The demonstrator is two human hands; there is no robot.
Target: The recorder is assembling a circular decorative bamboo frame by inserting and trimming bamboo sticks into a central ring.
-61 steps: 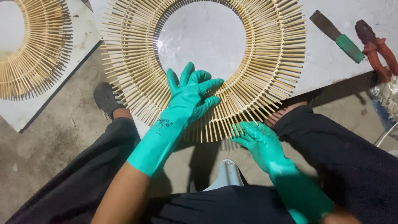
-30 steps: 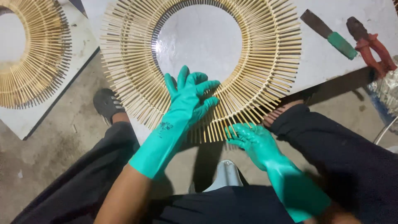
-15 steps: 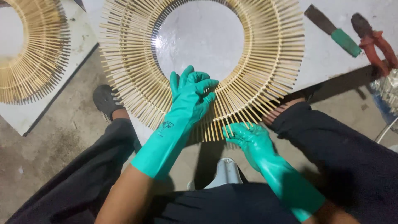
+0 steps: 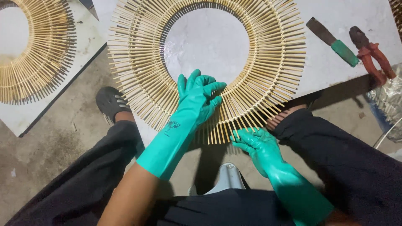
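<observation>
A second stick ring (image 4: 35, 50) lies at far left, the left hand (image 4: 199, 98), fingers spread, presses flat on the big stick ring (image 4: 268, 62) on the white board (image 4: 356, 16), the right hand (image 4: 255, 144) pinches its near stick ends, and a scraper (image 4: 333, 42) and pliers (image 4: 370, 54) lie right.

Left hand (image 4: 197, 98): gloved, pressed flat on the bamboo stick ring (image 4: 276, 62).
Right hand (image 4: 257, 144): fingertips touching stick ends at the desk (image 4: 360, 16) near edge.
Far right corner: scraper (image 4: 333, 37), pliers (image 4: 370, 52).
</observation>
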